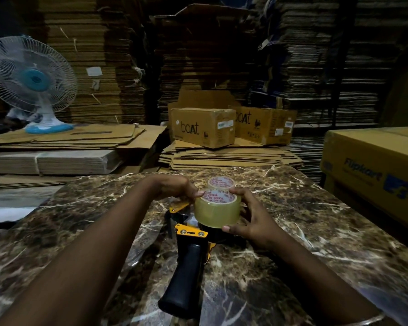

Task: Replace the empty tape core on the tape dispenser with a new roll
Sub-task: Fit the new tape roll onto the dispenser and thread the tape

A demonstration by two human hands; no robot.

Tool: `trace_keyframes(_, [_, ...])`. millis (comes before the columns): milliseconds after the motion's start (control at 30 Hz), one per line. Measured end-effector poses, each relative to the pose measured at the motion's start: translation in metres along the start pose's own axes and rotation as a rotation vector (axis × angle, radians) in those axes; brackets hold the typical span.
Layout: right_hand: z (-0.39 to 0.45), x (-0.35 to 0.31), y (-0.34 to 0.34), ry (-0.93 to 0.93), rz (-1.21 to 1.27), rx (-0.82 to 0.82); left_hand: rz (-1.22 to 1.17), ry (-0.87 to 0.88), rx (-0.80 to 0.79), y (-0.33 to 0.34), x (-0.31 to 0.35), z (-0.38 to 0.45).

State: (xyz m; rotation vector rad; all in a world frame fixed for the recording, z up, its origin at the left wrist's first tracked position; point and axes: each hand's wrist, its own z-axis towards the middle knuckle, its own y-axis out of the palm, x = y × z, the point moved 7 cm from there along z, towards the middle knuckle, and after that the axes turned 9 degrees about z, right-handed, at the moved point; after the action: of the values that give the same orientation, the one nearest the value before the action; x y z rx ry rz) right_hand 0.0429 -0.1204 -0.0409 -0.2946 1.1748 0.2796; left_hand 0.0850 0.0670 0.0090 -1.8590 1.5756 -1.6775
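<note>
Now both forearms reach forward over the marble table (304,208). The right hand (250,217) cups the new tape roll (217,211), thumb under its near edge and fingers curled over the far rim. The left hand (177,188) pinches the roll's left top edge with its fingertips. The roll sits on the tape dispenser (188,252), which lies on the table, black handle toward the person. A second roll (221,182) stands just behind.

Both forearms extended, left hand (174,188) and right hand (252,217) curled, gripping.
</note>
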Motion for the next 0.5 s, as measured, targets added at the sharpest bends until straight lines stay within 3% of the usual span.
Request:
trace_keyframes(233, [-0.0029,-0.0051,0.0018,-0.031,-0.191,0.015,0.034,0.010,-0.047,-0.0043,0.0021,-0.0003])
trace_keyframes(500, [-0.0036,-0.0083,0.0059,-0.059,-0.198,-0.007,0.072,-0.012,-0.059,-0.0050,0.0018,-0.0006])
